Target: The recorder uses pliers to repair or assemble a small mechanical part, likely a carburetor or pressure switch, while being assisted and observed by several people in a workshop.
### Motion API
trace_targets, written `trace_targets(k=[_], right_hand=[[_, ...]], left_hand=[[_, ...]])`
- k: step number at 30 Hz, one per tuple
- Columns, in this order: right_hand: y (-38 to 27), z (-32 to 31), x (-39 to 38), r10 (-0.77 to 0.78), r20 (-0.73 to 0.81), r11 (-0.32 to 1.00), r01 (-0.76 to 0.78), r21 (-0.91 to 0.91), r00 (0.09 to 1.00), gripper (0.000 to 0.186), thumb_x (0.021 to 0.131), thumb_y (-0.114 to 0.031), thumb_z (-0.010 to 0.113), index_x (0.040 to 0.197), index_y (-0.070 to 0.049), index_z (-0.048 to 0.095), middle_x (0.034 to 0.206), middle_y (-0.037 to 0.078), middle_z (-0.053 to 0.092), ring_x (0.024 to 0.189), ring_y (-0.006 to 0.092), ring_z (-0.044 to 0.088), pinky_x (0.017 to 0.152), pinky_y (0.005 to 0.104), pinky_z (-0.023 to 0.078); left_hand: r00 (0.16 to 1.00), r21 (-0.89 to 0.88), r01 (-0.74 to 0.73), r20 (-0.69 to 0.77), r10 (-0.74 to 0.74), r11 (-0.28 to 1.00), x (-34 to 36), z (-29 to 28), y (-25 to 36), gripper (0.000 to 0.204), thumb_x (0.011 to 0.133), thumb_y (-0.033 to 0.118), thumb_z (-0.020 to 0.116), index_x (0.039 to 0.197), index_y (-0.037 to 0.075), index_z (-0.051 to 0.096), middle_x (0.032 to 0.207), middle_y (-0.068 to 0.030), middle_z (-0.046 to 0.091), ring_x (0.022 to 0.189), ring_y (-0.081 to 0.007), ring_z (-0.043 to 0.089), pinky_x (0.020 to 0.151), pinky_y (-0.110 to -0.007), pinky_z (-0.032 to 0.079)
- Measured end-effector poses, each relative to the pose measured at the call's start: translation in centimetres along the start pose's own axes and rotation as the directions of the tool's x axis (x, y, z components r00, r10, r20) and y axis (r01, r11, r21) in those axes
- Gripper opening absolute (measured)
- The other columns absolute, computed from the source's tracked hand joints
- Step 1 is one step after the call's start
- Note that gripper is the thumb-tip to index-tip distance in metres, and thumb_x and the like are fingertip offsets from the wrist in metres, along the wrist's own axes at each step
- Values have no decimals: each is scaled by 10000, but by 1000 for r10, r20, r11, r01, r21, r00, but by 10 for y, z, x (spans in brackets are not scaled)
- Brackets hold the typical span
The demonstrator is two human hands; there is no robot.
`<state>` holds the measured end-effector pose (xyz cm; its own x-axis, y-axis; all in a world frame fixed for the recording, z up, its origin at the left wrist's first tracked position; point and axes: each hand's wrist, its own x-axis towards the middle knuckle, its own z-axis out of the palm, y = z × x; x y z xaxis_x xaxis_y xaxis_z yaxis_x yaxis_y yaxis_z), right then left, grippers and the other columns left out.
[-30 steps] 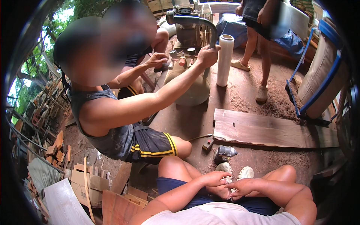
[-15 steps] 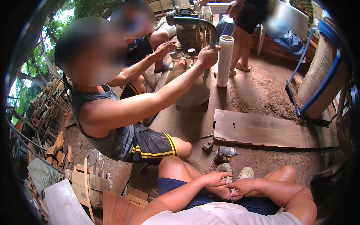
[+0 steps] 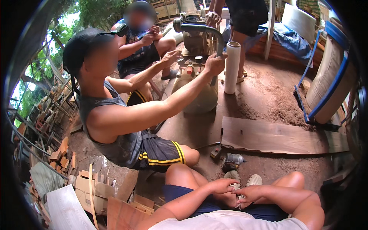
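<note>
My left hand (image 3: 222,186) rests over my crossed legs with its fingers loosely stretched and nothing in it. Close beside it, my right hand (image 3: 247,193) hangs with fingers apart and bare. The fingertips of both nearly meet above my light perforated shoes (image 3: 254,180). Just beyond my feet a cordless drill (image 3: 233,160) lies on the ground, with a small dark box-like part (image 3: 216,150) to its left. A broad wooden board (image 3: 276,135) lies past the drill, to the right.
At left, a crouching person grips the curved handle (image 3: 221,40) of an air compressor (image 3: 197,94). Others sit and stand behind. A clear film roll (image 3: 232,69) stands upright. Wood shavings (image 3: 264,90) cover the ground. A blue-framed bag (image 3: 329,76) stands right; offcuts and cardboard (image 3: 92,193) lie left.
The view has shifted slightly, so most things sit a little lower and further right. The standing person's hand has come to the compressor's top. My hands keep their pose.
</note>
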<state>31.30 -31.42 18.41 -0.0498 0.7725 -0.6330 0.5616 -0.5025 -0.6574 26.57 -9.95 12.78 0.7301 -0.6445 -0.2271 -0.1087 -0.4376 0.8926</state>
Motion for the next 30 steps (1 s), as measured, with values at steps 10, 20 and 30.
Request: trace_targets(k=[10, 20, 30], right_hand=[[7, 6, 0, -20, -45, 1000, 20, -2, 999, 721, 904, -530, 522, 1443, -92, 329, 1182, 244, 598, 1108, 401, 568, 941, 442, 442], [5, 2, 1, 33, 22, 999, -33, 12, 999, 691, 909, -539, 520, 1427, -110, 364, 1292, 221, 546, 1166, 391, 542, 972, 419, 430], [-3, -3, -2, 56, 47, 998, -55, -20, 997, 698, 910, -547, 510, 1436, -113, 360, 1294, 202, 550, 1169, 380, 542, 981, 419, 422]], left_hand=[[1000, 20, -2, 10, 2, 1000, 3, 2, -3, 501, 915, 279, 560, 1353, 55, 464, 1271, -225, 555, 1151, -366, 554, 963, -415, 446], [998, -5, 55, 21, -55, 998, 3, 3, 3, 494, 904, 247, 556, 1367, 104, 463, 1282, -218, 552, 1193, -362, 527, 1002, -406, 419], [998, -25, 58, 1, -58, 998, 0, 1, 7, 497, 899, 248, 571, 1362, 102, 466, 1273, -215, 560, 1182, -361, 537, 996, -406, 425]])
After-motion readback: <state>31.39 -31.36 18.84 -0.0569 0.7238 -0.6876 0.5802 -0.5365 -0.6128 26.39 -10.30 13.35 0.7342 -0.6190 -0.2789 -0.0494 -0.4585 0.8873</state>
